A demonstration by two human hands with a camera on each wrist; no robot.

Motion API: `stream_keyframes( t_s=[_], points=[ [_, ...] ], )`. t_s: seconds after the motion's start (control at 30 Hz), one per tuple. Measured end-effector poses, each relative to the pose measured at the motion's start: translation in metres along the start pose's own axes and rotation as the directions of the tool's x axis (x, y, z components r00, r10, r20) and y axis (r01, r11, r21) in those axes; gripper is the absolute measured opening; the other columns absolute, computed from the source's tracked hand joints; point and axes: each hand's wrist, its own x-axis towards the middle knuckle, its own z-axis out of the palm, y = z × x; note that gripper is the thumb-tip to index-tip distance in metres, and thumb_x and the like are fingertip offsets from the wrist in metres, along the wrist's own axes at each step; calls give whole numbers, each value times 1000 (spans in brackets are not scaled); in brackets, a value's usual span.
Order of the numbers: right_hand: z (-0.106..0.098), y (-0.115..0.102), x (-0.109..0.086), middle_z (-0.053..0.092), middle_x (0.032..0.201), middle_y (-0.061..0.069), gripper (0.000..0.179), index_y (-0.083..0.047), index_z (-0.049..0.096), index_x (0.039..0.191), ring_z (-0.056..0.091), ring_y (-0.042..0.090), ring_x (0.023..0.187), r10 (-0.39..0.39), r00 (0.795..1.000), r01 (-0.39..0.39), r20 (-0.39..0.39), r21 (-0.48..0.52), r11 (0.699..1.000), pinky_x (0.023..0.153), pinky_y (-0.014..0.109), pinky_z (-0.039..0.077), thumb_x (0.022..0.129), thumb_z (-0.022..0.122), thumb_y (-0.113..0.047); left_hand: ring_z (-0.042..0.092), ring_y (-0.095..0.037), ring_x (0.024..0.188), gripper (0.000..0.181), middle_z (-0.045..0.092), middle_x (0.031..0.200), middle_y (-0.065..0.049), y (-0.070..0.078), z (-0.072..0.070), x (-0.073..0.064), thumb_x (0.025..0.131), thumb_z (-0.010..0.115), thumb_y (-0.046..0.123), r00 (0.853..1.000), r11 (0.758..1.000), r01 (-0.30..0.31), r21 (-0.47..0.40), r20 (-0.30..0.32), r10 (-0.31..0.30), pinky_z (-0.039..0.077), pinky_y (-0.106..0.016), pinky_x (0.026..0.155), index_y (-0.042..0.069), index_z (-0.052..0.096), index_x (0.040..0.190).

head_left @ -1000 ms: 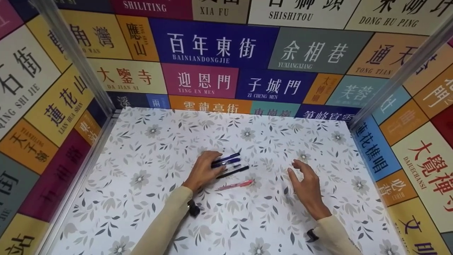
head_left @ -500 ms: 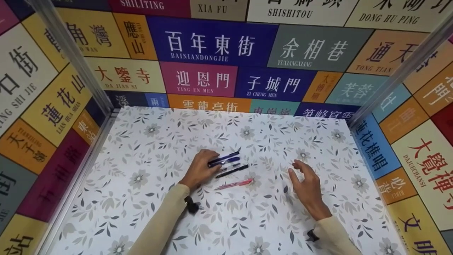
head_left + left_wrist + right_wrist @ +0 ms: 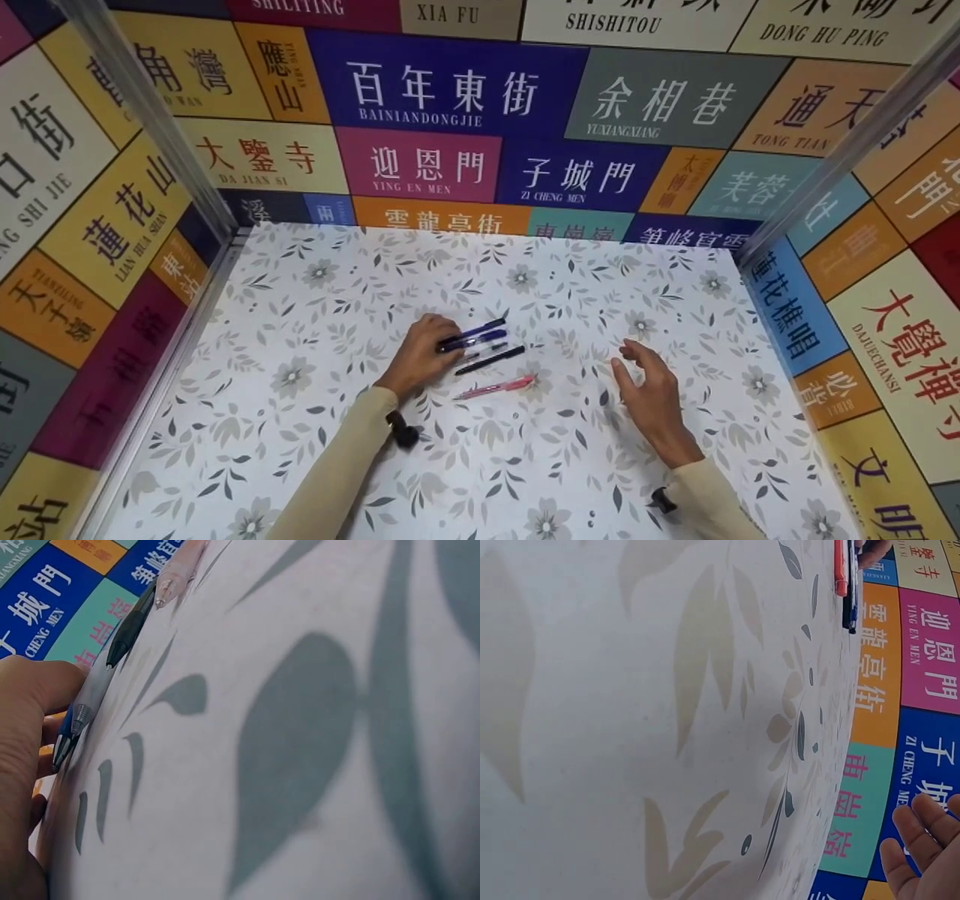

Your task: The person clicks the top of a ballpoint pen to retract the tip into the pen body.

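My left hand (image 3: 421, 354) is at the left ends of a small group of pens, fingers curled on the far side and thumb on the near side. Between them are a dark pen (image 3: 489, 325) and a blue pen (image 3: 491, 336); a clear-barrelled pen lies beside the thumb. In the left wrist view, a blue-and-clear pen tip (image 3: 63, 736) shows by the fingers. A black pen (image 3: 491, 360) and a pink pen (image 3: 496, 387) lie nearer, apart from the hand. My right hand (image 3: 651, 386) holds nothing, its fingers loosely bent, to the right of the pens.
The pens lie on a white table covering (image 3: 360, 465) printed with grey leaves and flowers. Colourful panels with Chinese lettering (image 3: 450, 86) stand at the back and both sides. Clear corner posts (image 3: 161, 124) join them.
My left hand has drawn back slightly to the left, uncovering more of the black pen and the blue pens' ends. The right hand stays where it was. The head view has tilted a little.
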Motion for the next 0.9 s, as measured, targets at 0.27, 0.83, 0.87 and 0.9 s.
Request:
stream_keyframes(
  t_s=[0.27,0.83,0.87,0.9],
  points=[
    [-1,-1,0,76,119,21,40,3,70,136,72,39,112,5,1000,-5,7,-8,1000,101,17,44,98,81,-2,62,-34,121,19,74,122,-12,-3,0,-1,92,88,18,1000,1000,-19,8,-16,19,48,-56,108,6,84,107],
    [-2,-4,-1,77,121,18,38,2,70,137,72,38,113,51,999,-51,16,-4,999,100,18,45,100,80,-3,57,-32,121,14,67,124,-13,0,-4,2,95,88,19,998,998,45,47,44,-47,44,-52,110,8,85,102],
    [-2,-4,-1,77,121,19,38,2,70,137,72,38,113,52,999,-52,14,-1,999,99,19,46,100,79,-3,57,-31,120,14,66,122,-12,0,-4,2,94,88,19,998,998,49,45,39,-51,44,-52,109,7,86,101],
    [-2,-4,0,77,121,20,38,3,70,137,72,38,113,50,999,-50,12,3,999,99,20,47,100,79,-3,57,-30,118,14,66,121,-11,0,-4,3,94,88,19,998,997,56,44,37,-57,45,-51,108,7,86,101]
  ],
)
